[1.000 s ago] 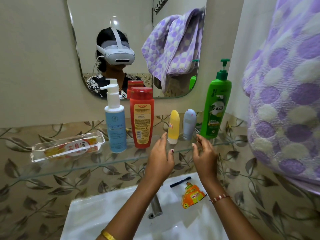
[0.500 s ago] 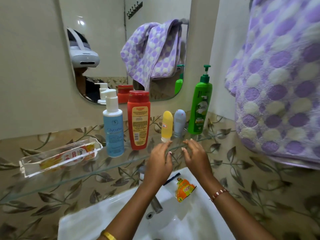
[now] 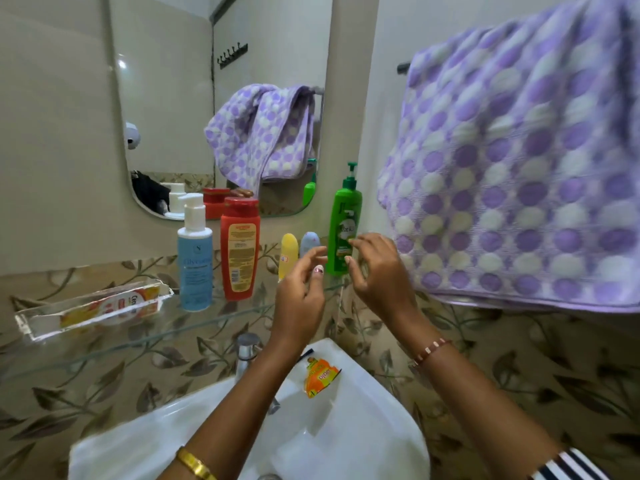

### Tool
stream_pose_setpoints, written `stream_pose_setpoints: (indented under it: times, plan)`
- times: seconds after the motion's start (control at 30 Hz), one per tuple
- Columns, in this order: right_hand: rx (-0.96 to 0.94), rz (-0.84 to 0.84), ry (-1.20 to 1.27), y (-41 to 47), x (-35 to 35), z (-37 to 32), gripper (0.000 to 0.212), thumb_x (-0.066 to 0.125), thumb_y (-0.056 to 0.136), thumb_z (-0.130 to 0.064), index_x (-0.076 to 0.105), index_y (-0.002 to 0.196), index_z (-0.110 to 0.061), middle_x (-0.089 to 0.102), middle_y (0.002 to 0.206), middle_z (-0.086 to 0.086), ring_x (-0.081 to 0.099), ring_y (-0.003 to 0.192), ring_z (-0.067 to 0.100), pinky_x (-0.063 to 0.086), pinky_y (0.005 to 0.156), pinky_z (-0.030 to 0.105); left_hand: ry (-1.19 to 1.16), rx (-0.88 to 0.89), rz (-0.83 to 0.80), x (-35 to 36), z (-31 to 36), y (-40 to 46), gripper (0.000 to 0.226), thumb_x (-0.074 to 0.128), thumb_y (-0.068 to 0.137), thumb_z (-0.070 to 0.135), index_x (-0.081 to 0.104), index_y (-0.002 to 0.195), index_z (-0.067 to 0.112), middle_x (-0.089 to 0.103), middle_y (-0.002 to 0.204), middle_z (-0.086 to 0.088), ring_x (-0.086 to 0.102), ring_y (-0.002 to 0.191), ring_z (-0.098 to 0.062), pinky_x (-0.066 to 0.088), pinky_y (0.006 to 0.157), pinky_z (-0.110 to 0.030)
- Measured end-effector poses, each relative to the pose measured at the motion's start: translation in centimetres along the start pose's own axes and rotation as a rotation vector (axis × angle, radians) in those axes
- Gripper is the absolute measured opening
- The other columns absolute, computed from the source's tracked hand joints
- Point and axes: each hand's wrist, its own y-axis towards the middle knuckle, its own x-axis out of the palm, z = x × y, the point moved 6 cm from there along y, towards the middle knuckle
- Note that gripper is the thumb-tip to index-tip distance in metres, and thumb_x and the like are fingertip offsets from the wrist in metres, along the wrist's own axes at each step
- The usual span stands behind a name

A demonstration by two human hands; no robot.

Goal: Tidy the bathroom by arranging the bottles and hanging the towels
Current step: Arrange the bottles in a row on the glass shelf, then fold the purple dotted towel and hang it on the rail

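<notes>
Bottles stand in a row on the glass shelf (image 3: 104,344); both hands, the left hand (image 3: 300,294) and right hand (image 3: 379,271), hover empty with fingers loosely spread near the green pump bottle (image 3: 343,233). The towel (image 3: 519,174) likely needs straightening next.

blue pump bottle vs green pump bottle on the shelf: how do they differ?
The blue pump bottle has a white pump and stands at the left end of the row; the green pump bottle has a green pump and stands at the right end. The green one is partly behind the right hand; the blue one is unobstructed. Both stand upright on the glass shelf.
</notes>
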Motion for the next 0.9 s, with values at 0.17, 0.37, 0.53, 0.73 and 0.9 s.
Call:
stream_pose_setpoints:
  times: [0.17,0.37,0.53,0.73,0.9]
  plan:
    - [-0.063,0.12,-0.025,-0.2,-8.5,-1.2,0.028,0.055,0.079,-0.01,0.062,0.104,0.001,0.063,0.102,0.021,0.057,0.099,0.035,0.039,0.093,0.033,-0.112,0.052,0.061,2.1,6.7,-0.6,0.03,0.041,0.093,0.005,0.057,0.112,0.021,0.065,0.103,0.001,0.059,0.097,0.001,0.043,0.078,-0.004]
    - [-0.128,0.305,-0.105,0.3,-18.6,-1.7,0.028,0.057,0.078,-0.008,0.062,0.103,0.002,0.064,0.102,0.022,0.058,0.1,0.037,0.041,0.094,0.036,-0.249,0.128,0.079,5.1,14.9,-0.9,0.028,0.04,0.093,0.003,0.059,0.109,0.017,0.066,0.101,-0.003,0.062,0.096,-0.008,0.048,0.081,-0.011]
    - [-0.107,0.352,-0.218,2.2,-24.2,-1.2,0.031,0.055,0.079,-0.012,0.061,0.105,0.003,0.062,0.107,0.023,0.055,0.105,0.037,0.035,0.095,0.034,-0.353,0.148,0.043,7.6,20.6,0.6,0.028,0.041,0.092,0.001,0.059,0.104,0.018,0.066,0.099,-0.008,0.062,0.093,-0.013,0.048,0.084,-0.021]
    - [0.045,0.445,-0.605,6.6,-29.7,0.4,0.047,0.053,0.081,-0.02,0.047,0.124,-0.003,0.041,0.136,0.027,0.035,0.129,0.041,0.023,0.109,0.047,-0.453,0.149,-0.012,10.1,24.6,4.7,0.026,0.04,0.092,0.003,0.061,0.103,0.014,0.065,0.097,-0.007,0.06,0.094,-0.018,0.047,0.093,-0.035]
    - [0.363,0.322,-0.624,9.3,-30.7,3.7,0.077,0.056,0.084,-0.036,0.015,0.142,-0.005,0.027,0.143,0.028,0.026,0.133,0.038,0.021,0.109,0.046,-0.455,0.135,-0.088,12.0,25.4,7.5,0.024,0.042,0.091,0.006,0.061,0.107,0.011,0.065,0.099,-0.006,0.058,0.091,-0.016,0.045,0.091,-0.032]
